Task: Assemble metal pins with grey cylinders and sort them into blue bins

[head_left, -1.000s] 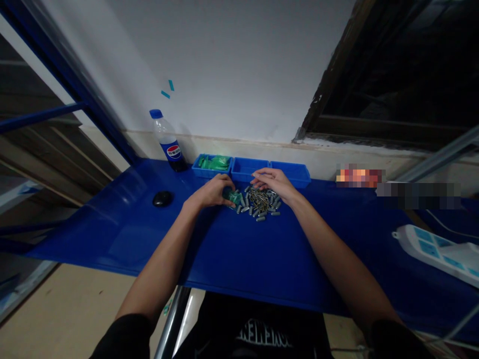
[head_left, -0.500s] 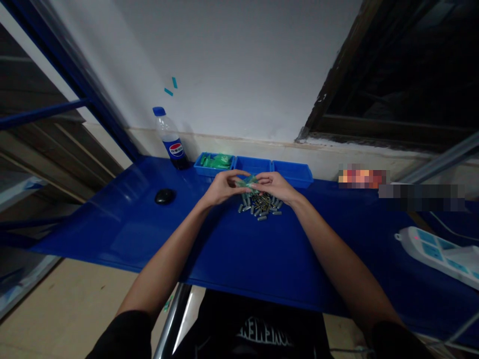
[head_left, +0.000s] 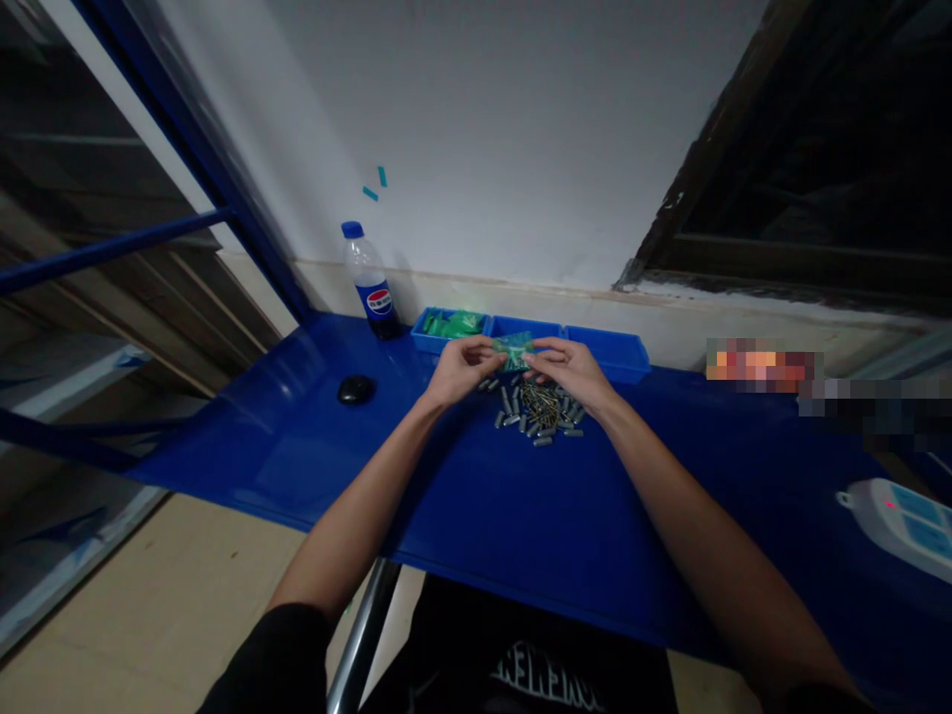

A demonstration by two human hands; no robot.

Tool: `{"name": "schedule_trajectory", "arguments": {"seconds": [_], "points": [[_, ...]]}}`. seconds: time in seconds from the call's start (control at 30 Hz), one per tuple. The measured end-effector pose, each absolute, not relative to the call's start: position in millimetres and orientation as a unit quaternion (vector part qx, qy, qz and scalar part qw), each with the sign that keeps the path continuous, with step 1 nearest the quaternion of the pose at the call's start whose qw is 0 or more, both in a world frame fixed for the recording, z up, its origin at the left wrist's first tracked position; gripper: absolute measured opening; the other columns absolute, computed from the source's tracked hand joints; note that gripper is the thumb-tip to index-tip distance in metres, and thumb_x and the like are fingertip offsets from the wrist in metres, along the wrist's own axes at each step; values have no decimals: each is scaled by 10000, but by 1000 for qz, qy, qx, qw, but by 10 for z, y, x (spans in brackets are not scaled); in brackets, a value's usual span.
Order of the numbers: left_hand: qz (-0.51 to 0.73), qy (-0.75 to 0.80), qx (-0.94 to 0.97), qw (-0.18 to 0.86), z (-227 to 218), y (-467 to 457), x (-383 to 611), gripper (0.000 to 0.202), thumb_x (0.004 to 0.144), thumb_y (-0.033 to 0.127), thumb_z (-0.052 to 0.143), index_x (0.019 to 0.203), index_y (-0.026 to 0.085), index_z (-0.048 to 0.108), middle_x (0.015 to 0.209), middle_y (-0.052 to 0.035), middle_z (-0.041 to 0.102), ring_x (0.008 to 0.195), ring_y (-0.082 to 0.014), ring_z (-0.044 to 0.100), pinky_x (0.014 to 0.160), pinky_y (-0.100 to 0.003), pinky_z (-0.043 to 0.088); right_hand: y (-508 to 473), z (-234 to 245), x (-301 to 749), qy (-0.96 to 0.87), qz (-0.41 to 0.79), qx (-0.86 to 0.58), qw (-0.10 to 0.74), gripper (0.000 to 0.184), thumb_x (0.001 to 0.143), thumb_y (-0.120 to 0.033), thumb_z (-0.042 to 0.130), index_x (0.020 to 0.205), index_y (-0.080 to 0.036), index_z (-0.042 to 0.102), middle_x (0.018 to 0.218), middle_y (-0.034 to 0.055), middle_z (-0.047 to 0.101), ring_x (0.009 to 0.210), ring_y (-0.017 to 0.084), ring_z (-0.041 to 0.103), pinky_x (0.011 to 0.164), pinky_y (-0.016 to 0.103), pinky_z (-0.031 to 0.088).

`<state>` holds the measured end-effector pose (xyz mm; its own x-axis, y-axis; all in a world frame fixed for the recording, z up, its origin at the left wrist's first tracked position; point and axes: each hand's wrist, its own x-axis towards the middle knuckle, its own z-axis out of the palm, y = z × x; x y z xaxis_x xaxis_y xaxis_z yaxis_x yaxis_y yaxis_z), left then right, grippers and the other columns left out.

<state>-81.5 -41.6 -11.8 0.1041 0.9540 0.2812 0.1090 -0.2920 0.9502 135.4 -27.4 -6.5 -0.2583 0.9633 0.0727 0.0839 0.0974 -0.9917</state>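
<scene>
Between my two hands is a small green see-through plastic bag (head_left: 513,350), held up above a pile of metal parts. My left hand (head_left: 462,372) pinches its left side, and my right hand (head_left: 572,371) pinches its right side. What the bag contains is too small to make out. Just below lie several grey metal cylinders (head_left: 544,440) around a heap of thin brass-coloured screws (head_left: 541,405). Behind my hands stand a blue bin with green packets (head_left: 455,323) and two more blue bins, a middle one (head_left: 527,325) and a right one (head_left: 610,352).
A cola bottle (head_left: 368,283) stands by the wall at the back left of the blue table (head_left: 476,506). In front of it lies a black computer mouse (head_left: 356,389). At the right edge is a white power strip (head_left: 903,524). Blurred-out items (head_left: 766,365) sit at the back right.
The whole view has shifted, so things appear farther right. The green bag, crumpled between my fingers before, is now spread flatter between both hands.
</scene>
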Motion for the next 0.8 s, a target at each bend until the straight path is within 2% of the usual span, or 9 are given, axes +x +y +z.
{"name": "schedule_trajectory", "arguments": {"seconds": [0.17, 0.3, 0.4, 0.5, 0.67, 0.8], "points": [[576, 545, 597, 121, -123, -340, -1046, 223, 928, 354, 692, 1004, 158, 763, 1050, -106, 789, 862, -209, 723, 840, -344, 579, -252, -36, 1403, -599, 505, -450, 429, 406, 774, -513, 826, 1040, -217, 747, 999, 124, 820, 789, 233, 769, 656, 352, 591], [471, 585, 659, -35, -131, -281, -1289, 263, 1015, 271, 552, 1122, 191, 778, 1197, -135, 767, 1133, -282, 690, 1043, -424, 480, -264, -5, 1410, -604, 511, -446, 419, 347, 797, -496, 807, 1008, -226, 747, 983, 119, 820, 798, 236, 767, 670, 364, 595], [359, 619, 695, -72, -173, -245, -1353, 317, 1011, 191, 497, 1167, 205, 773, 1250, -162, 749, 1196, -336, 656, 1042, -492, 435, -293, 14, 1396, -611, 518, -439, 406, 307, 811, -476, 795, 991, -232, 747, 982, 116, 820, 796, 233, 763, 683, 369, 590], [306, 639, 701, -85, -206, -225, -1332, 352, 1011, 167, 466, 1215, 198, 751, 1227, -180, 753, 1174, -347, 666, 986, -476, 449, -312, 20, 1390, -614, 527, -433, 398, 291, 819, -461, 785, 987, -227, 745, 975, 118, 818, 803, 234, 764, 691, 370, 581], [308, 631, 707, -82, -209, -214, -1265, 435, 1025, 168, 426, 1404, 149, 638, 1226, -204, 750, 1118, -332, 695, 972, -454, 465, -313, 18, 1401, -617, 528, -432, 392, 285, 828, -462, 780, 990, -229, 745, 992, 117, 816, 816, 233, 761, 696, 369, 581], [345, 606, 711, -92, -204, -230, -1208, 384, 1030, 236, 469, 1343, 167, 681, 1370, -183, 690, 1263, -342, 603, 1060, -492, 438, -295, 22, 1410, -614, 528, -435, 393, 264, 839, -443, 781, 984, -225, 754, 996, 120, 816, 810, 231, 761, 706, 371, 588]]}}
